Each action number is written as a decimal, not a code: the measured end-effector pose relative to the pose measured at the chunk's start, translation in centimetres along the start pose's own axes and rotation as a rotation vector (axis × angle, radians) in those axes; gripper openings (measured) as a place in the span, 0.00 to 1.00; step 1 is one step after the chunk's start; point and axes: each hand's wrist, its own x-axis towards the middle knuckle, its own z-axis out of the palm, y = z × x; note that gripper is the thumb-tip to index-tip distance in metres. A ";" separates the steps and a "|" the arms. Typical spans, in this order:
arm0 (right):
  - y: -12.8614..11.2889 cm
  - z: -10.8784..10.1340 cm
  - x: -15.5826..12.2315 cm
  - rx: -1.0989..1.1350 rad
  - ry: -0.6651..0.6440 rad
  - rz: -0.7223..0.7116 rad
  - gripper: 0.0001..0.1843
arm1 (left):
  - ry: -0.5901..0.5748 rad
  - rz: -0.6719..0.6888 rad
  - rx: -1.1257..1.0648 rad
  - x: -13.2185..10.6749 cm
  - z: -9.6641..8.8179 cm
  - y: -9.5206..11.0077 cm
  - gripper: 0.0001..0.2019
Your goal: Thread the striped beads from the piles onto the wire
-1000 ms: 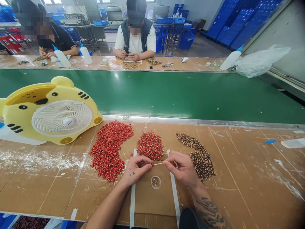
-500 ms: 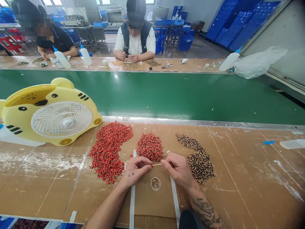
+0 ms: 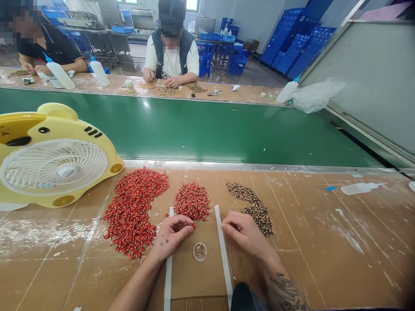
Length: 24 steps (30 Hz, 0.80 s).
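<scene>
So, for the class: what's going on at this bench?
A person sits at a cardboard-covered bench, their left hand just below a small pile of red beads and their right hand beside a pile of speckled brown beads. A small clear cup sits between the hands. A larger red pile and a yellow fan are further left. A co-worker sits beyond a green conveyor belt.

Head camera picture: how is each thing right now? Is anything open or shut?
Left hand: fingers pinched together, beside the pile of red beads
Right hand: fingers pinched together, held over the cardboard
Small clear cup: uncovered, something golden inside
Yellow tiger-shaped fan: upright, can't tell if spinning
Plastic bag: crumpled
</scene>
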 end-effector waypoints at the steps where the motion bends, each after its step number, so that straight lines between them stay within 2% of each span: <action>1: 0.9 -1.0 -0.3 -0.032 0.062 0.052 0.15 | -0.004 -0.004 -0.001 0.0 0.0 -0.1 0.06; 3: 2.6 -2.7 -1.0 -0.140 0.132 0.136 0.12 | -0.015 -0.009 0.006 0.1 0.0 -0.2 0.06; 6: 4.5 -4.0 -1.6 -0.313 0.105 0.166 0.09 | -0.021 -0.006 0.014 0.1 0.1 -0.2 0.07; 9: 5.3 -3.7 -1.8 -0.375 0.062 0.144 0.08 | -0.013 0.000 0.013 0.1 0.1 -0.1 0.06; 14: 5.3 -2.6 -1.4 -0.419 0.065 0.173 0.09 | -0.015 0.000 0.018 0.1 0.1 0.2 0.07; 21: 5.1 -2.7 -0.9 -0.456 0.071 0.145 0.10 | -0.028 0.008 0.027 0.0 0.0 -0.2 0.06; 24: 4.8 -2.8 -1.1 -0.412 0.112 0.124 0.10 | -0.024 0.017 0.025 0.0 -0.1 -0.3 0.06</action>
